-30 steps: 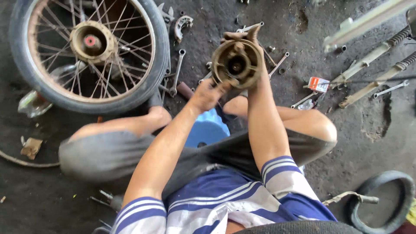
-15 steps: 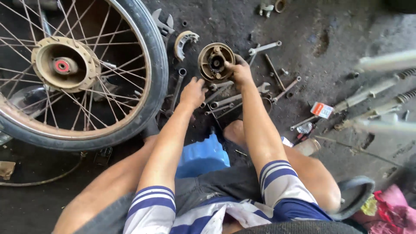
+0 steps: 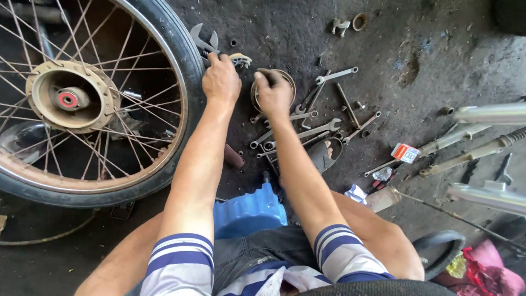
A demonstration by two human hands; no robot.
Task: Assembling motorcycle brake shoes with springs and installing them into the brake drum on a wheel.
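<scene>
A round rusty brake drum plate lies on the dark oily floor in front of me. My right hand rests on top of it with the fingers curled over its rim. Just left of it, my left hand reaches to a curved brake shoe and an adjustable wrench; whether the fingers grip anything is hidden. A spoked motorcycle wheel with its tyre and rusty hub lies flat at the left, its tyre close to my left wrist.
Several spanners lie scattered just behind my right forearm. I sit on a blue plastic stool. Chrome fork tubes lie at the right, a small red and white box near them, and a black tyre by my right knee.
Both hands have lowered the drum plate from in front of me down onto the floor. My left hand has left it and moved over to the brake shoe beside the wheel.
</scene>
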